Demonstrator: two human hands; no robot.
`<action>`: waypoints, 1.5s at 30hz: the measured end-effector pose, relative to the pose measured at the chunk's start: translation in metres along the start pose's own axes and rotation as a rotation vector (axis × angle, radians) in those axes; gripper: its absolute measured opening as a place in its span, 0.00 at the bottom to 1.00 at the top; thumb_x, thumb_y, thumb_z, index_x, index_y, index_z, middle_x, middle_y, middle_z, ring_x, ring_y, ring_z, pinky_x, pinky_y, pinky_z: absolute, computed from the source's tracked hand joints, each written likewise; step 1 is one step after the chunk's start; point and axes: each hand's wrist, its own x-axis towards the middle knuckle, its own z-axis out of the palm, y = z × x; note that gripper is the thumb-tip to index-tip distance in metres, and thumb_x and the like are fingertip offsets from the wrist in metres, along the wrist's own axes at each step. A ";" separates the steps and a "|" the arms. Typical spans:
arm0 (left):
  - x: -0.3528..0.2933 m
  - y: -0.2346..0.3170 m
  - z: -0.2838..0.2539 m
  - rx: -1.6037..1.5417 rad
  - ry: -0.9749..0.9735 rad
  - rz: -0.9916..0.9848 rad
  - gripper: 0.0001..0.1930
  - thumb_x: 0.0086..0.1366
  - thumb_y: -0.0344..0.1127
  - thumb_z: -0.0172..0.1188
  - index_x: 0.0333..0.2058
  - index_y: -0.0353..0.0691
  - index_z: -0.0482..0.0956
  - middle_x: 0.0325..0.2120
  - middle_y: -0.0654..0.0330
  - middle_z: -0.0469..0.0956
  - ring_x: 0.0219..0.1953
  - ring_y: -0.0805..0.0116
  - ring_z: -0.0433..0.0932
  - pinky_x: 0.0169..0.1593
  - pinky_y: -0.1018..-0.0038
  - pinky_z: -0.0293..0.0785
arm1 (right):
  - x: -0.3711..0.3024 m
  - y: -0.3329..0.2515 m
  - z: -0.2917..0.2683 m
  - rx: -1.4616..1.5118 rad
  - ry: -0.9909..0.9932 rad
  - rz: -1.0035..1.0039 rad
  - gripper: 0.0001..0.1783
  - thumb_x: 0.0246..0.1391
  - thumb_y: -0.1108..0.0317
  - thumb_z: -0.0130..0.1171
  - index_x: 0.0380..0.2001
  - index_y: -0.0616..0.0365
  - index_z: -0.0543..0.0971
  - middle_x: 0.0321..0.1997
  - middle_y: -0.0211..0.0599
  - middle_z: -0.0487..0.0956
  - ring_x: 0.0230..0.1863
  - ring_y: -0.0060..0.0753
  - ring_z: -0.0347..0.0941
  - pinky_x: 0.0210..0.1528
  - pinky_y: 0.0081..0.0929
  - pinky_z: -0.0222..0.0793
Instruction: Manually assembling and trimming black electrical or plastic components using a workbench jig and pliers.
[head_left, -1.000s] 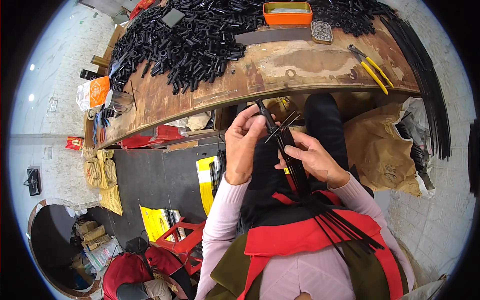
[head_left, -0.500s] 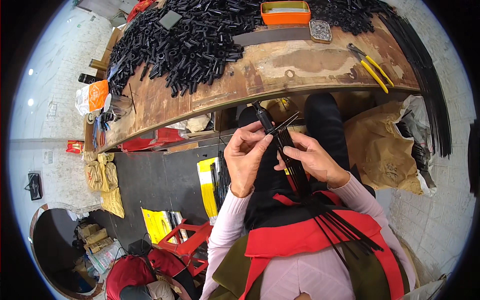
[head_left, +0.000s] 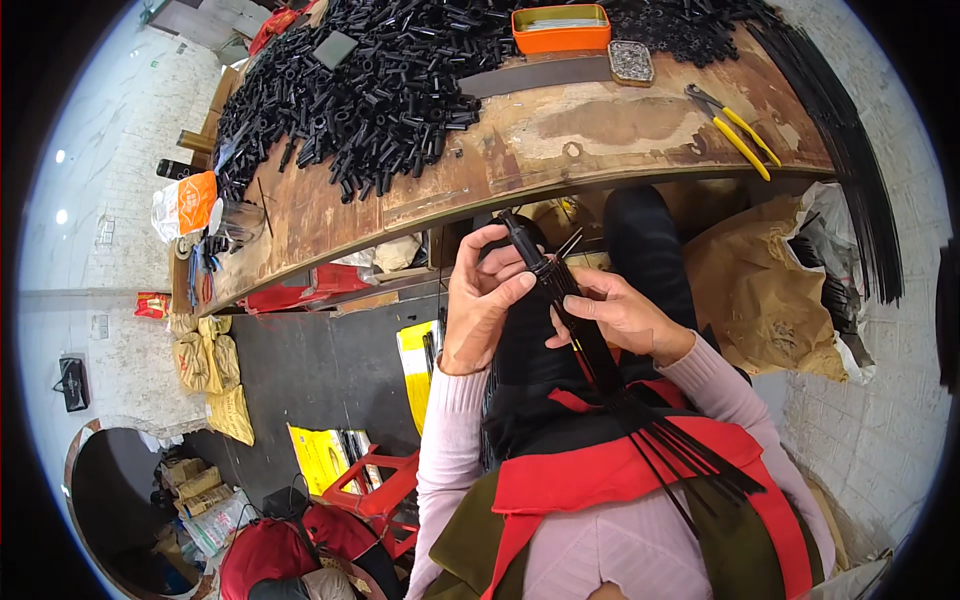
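Note:
Over my lap I hold a bundle of thin black metal ribs (head_left: 603, 372), like those of an umbrella, slanting from upper left to lower right. At its upper end sits a black plastic tube (head_left: 523, 243), like an umbrella runner. The thumb and fingers of my left hand (head_left: 480, 312) are around the tube's lower end. My right hand (head_left: 632, 320) grips the ribs just below, thumb on top. A few short rod ends (head_left: 570, 243) stick out beside the tube. The loose ends of the ribs fan out across my red apron (head_left: 620, 462).
Ahead is a wooden workbench (head_left: 540, 150) with a heap of black plastic tubes (head_left: 370, 100), an orange tin (head_left: 560, 45), a small clear box (head_left: 631, 62) and yellow-handled pliers (head_left: 738, 132). Long black rods (head_left: 850, 160) hang over its right end. A brown paper sack (head_left: 765, 290) stands at right.
My left hand's pinch has loosened and its fingers have moved up along the tube. The short rod ends beside it lie closer together. My right hand keeps its grip.

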 end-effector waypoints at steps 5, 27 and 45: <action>-0.002 0.000 0.001 0.098 0.036 -0.089 0.23 0.60 0.21 0.65 0.54 0.32 0.70 0.48 0.52 0.80 0.50 0.66 0.79 0.55 0.72 0.75 | 0.001 -0.002 0.006 0.001 -0.003 -0.041 0.17 0.66 0.68 0.52 0.54 0.64 0.71 0.38 0.36 0.76 0.39 0.29 0.76 0.52 0.44 0.77; -0.025 0.028 0.010 0.119 -0.044 -0.011 0.14 0.69 0.27 0.54 0.52 0.35 0.71 0.43 0.60 0.78 0.42 0.69 0.79 0.48 0.75 0.76 | 0.013 0.006 0.027 -0.276 0.034 -0.359 0.11 0.62 0.75 0.55 0.47 0.60 0.70 0.41 0.28 0.75 0.44 0.17 0.70 0.49 0.19 0.66; 0.000 0.033 -0.014 -0.037 -0.097 -0.176 0.30 0.59 0.35 0.70 0.57 0.32 0.67 0.46 0.58 0.76 0.44 0.68 0.79 0.47 0.75 0.79 | 0.042 0.007 0.004 0.198 -0.119 -0.152 0.08 0.60 0.74 0.60 0.42 0.61 0.77 0.39 0.27 0.77 0.42 0.16 0.72 0.47 0.17 0.68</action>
